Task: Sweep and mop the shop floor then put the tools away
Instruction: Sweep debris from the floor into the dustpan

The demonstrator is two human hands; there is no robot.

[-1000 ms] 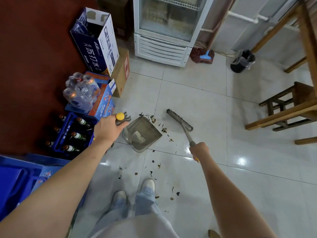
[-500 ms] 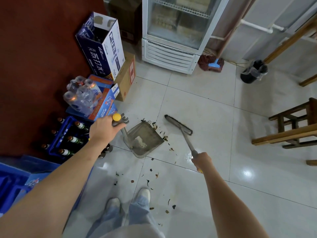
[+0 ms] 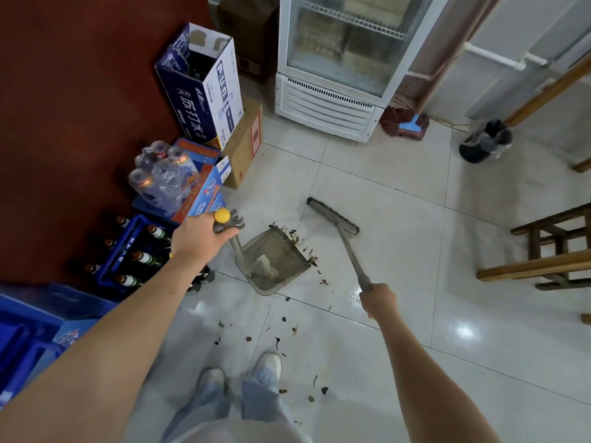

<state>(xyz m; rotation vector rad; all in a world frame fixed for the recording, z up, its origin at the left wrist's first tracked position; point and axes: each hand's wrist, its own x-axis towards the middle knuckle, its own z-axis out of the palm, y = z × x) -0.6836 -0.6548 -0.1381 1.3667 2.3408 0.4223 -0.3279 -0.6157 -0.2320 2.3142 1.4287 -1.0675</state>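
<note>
My left hand [image 3: 200, 239] grips the yellow-capped top of the grey dustpan's handle. The dustpan [image 3: 278, 262] stands on the tiled floor with a pale crumpled scrap inside. My right hand [image 3: 379, 298] holds the grey broom handle. The broom head [image 3: 332, 216] rests on the floor just right of the pan's mouth. Dry leaf bits [image 3: 307, 251] lie along the pan's lip. More leaf scraps [image 3: 281, 334] are scattered on the tiles between the pan and my shoes.
Blue crates of bottles [image 3: 134, 257], a shrink-wrapped pack and cardboard boxes [image 3: 204, 87] crowd the left. A glass-door fridge [image 3: 345, 55] stands ahead, with a mop head [image 3: 404, 123] beside it. A black bin [image 3: 484, 142] and a wooden stool [image 3: 550, 254] are on the right.
The view has shifted back slightly. The broom head has drawn a little closer to the dustpan's mouth. Both hands keep their grips.
</note>
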